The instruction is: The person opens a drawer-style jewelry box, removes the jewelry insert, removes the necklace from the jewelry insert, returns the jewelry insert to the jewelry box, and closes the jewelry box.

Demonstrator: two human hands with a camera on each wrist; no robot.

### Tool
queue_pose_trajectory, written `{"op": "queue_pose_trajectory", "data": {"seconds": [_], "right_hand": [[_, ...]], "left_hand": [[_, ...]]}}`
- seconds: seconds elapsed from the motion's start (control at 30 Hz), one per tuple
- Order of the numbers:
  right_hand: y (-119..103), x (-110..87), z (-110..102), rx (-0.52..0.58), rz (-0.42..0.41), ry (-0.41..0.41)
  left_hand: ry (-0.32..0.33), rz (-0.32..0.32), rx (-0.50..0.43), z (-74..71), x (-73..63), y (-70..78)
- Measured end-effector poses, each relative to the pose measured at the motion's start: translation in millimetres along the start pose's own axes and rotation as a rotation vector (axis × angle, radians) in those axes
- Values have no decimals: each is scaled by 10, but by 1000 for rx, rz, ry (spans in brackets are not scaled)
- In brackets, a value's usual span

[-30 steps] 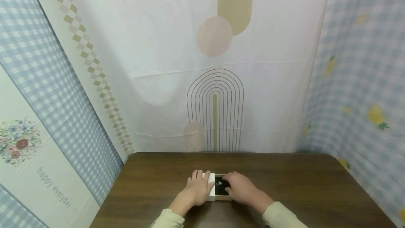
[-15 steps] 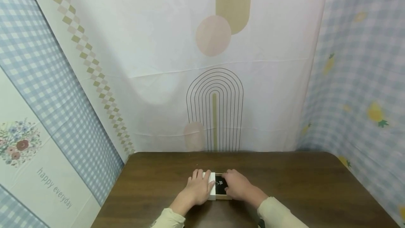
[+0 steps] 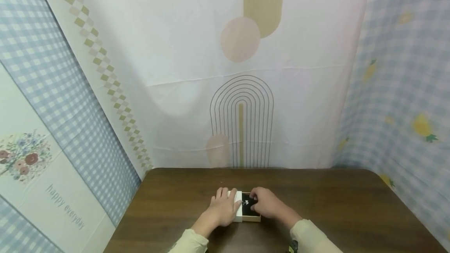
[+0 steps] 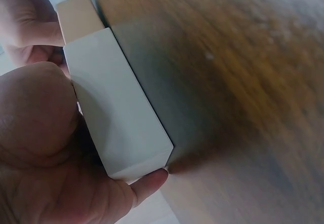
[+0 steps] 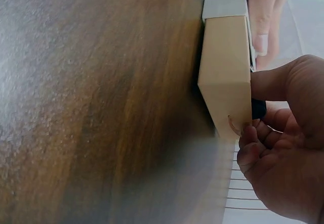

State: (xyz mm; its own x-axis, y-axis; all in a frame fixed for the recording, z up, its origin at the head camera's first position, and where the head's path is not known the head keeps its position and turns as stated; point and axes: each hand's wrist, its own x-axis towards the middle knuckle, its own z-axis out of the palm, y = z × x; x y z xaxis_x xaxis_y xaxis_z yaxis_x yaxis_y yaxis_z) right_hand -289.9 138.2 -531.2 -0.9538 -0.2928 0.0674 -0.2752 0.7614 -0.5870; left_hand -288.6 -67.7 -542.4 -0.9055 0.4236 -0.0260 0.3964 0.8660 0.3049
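Note:
A small slide-out jewelry box lies on the brown table, its white sleeve [image 3: 238, 218] at left and tan drawer [image 3: 251, 219] partly pulled out to the right. Inside the drawer is a black insert [image 3: 249, 211] bearing a small silvery piece of jewelry [image 3: 246, 202]. My left hand [image 3: 222, 208] holds the sleeve, with one finger [image 4: 152, 184] against its closed end. At the drawer, my right hand [image 3: 268, 203] has curled fingers over the insert. Between that thumb and fingers, a dark edge of the insert [image 5: 258, 109] shows above the drawer wall.
The brown wooden table [image 3: 316, 194] extends around the box. Behind it hangs a white patterned cloth [image 3: 183, 128]. Blue checked cloths hang at the left [image 3: 84, 100] and right [image 3: 390, 89]. A thin ribbon [image 5: 233, 126] shows at the drawer's end.
My right fingers have curled further in over the black insert, baring more of the drawer's right end. My left hand stays on the sleeve. The head view has shifted slightly.

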Motion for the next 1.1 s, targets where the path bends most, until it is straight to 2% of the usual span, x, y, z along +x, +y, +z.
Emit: {"op": "queue_pose_trajectory", "data": {"seconds": [0.2,0.43,0.63,0.87,1.1], "right_hand": [[-3,-22,-72,111,65,3],[19,-65,-123,246,75,-5],[38,-85,-137,338,92,9],[30,-62,-186,308,102,85],[88,-89,-262,324,123,108]], "left_hand": [[3,-15,1,34,21,-18],[-6,-9,-19,-30,-26,15],[13,6,-19,-5,-23,10],[-36,-25,-10,-62,-41,24],[-2,-15,-9,-23,-8,19]]}}
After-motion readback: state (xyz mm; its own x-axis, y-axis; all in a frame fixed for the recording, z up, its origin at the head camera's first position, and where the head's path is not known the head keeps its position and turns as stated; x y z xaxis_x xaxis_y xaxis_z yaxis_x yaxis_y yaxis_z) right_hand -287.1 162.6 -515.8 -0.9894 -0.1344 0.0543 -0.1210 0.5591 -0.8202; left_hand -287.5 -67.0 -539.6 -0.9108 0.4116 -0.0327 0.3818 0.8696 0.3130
